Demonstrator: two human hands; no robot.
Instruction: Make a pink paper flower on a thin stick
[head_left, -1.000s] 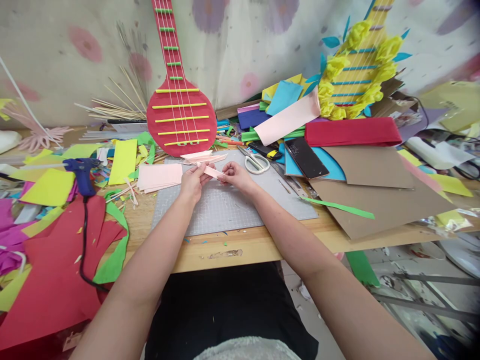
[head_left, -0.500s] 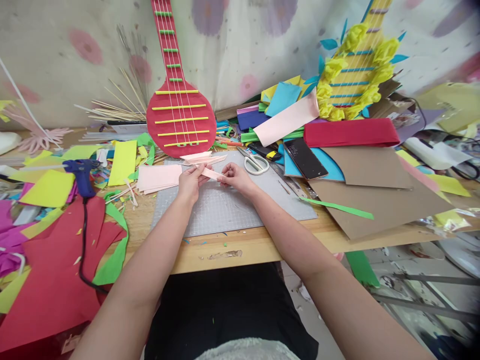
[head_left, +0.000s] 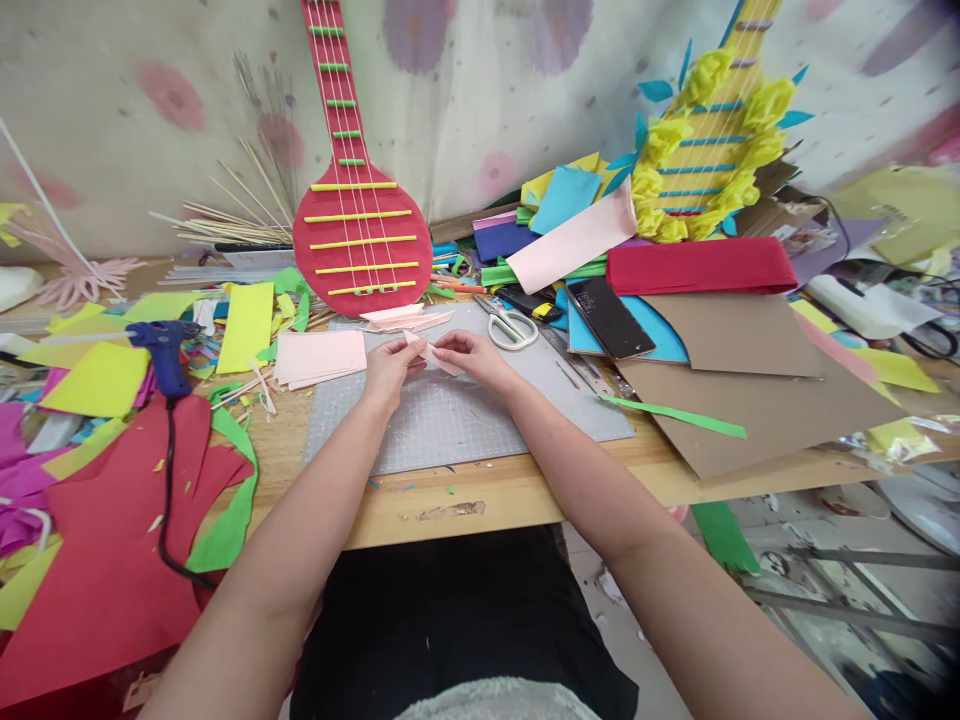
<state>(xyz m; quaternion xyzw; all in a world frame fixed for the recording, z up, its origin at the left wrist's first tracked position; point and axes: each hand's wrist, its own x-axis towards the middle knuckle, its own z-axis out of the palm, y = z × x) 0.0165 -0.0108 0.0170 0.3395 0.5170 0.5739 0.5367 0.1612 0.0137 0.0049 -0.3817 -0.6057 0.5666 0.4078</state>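
Pink paper strip (head_left: pixel 444 364) over the grey mat (head_left: pixel 480 425)

The left hand (head_left: pixel 389 372) and right hand (head_left: pixel 472 358) both pinch the strip above the mat's far half. Pale sheets (head_left: pixel 320 357) overlap the mat's left edge, scissors (head_left: pixel 523 333) lie on its far side, and a red stringed instrument (head_left: pixel 356 226) stands behind it.

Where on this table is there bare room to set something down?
The near part of the grey cutting mat, between the left hand, right hand and wooden table edge. Crowded: left, around the blue glue gun; right, around the black phone and brown cardboard.
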